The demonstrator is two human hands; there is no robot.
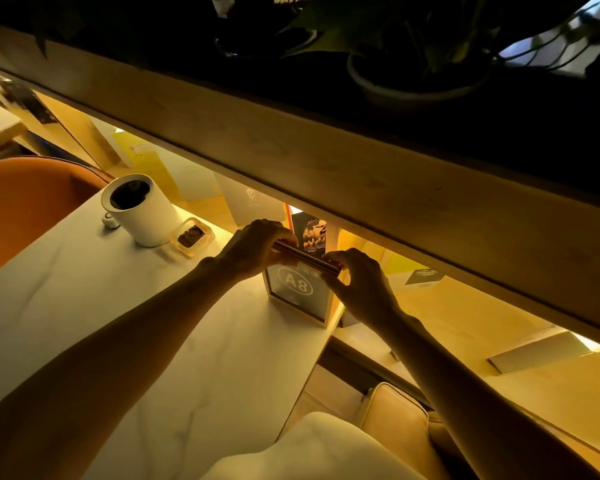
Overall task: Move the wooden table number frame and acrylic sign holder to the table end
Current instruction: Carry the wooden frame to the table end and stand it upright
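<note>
My left hand [253, 249] and right hand [359, 282] pinch the top edge of the wooden table number frame [297, 294] — marked A8 — standing upright at the white table's [118, 306] far right corner. Acrylic sign holder [310, 235] stands just behind, at 12 o'clock. White canister [141, 209] at 10 o'clock.

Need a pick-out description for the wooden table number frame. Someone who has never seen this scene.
Start at the white marble table and follow it to the far end, under the lit wooden shelf. The wooden table number frame stands upright there, gripped at its top by the left hand and right hand. It alone reads "A8" in an oval.
</note>
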